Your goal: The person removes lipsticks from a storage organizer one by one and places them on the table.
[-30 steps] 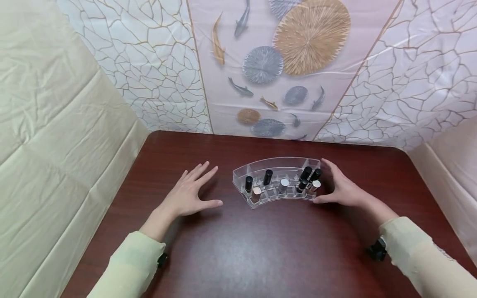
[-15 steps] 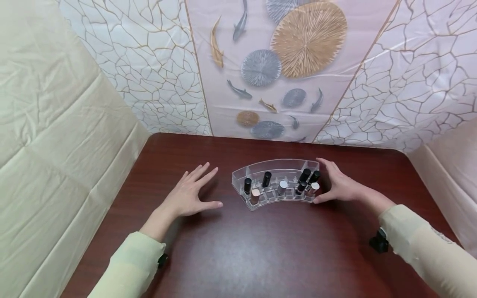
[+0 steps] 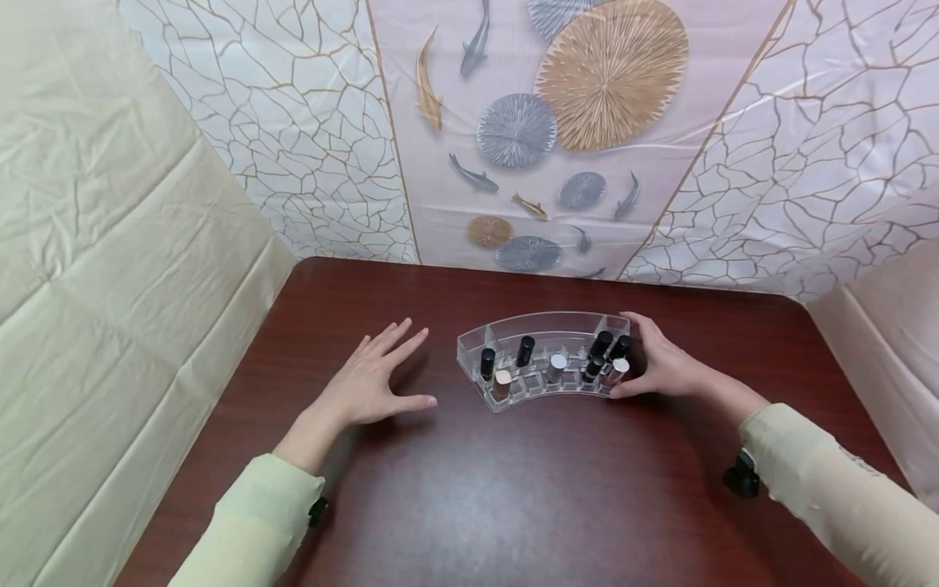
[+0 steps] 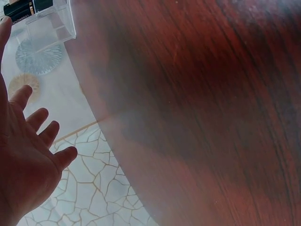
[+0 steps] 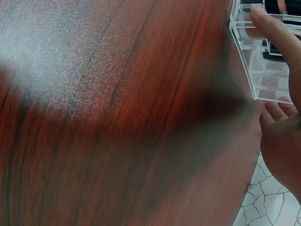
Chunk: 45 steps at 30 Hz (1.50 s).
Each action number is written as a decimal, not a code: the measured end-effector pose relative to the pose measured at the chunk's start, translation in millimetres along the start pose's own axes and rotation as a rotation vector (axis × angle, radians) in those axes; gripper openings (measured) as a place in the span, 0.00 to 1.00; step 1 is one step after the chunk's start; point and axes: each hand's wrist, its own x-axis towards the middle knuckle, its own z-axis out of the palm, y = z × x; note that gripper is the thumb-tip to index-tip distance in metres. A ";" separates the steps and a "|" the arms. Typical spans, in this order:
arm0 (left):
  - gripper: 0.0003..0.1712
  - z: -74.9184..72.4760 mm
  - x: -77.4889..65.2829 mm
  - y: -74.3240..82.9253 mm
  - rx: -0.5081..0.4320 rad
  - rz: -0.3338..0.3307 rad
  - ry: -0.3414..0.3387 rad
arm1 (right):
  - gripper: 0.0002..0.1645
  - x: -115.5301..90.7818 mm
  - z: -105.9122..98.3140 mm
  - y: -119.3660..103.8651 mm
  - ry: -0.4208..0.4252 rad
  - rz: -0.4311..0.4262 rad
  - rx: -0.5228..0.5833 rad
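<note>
A clear, curved acrylic lipstick holder [image 3: 557, 322] stands on the table, stepped in small compartments. Black tubes that look like lipsticks stand in it, one [image 3: 525, 351] near the middle and several clustered at the right end. A silver-topped tube [image 3: 557, 368] and a peach-topped one [image 3: 502, 385] are in its front row. My right hand [image 3: 671, 364] grips the holder's right end, thumb at the front corner and fingers at the back one. In the right wrist view the thumb [image 5: 277, 33] lies against the clear wall. My left hand [image 3: 367, 383] hovers apart, left of the holder, fingers spread and holding nothing.
The dark red-brown wooden table [image 3: 499, 489] extends in front of the holder. Behind it hangs a patterned cloth [image 3: 513, 204] with fish and leaf prints. Cream fabric [image 3: 110, 326] borders the left side, with more fabric on the right.
The right hand has shifted slightly left, its fingers and thumb closing further onto the holder's right end. The left hand and the tubes stay about where they were.
</note>
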 end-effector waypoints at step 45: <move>0.63 -1.8 1.1 -1.2 -0.031 -0.054 0.015 | 0.76 10.7 24.3 -29.9 0.048 0.122 0.012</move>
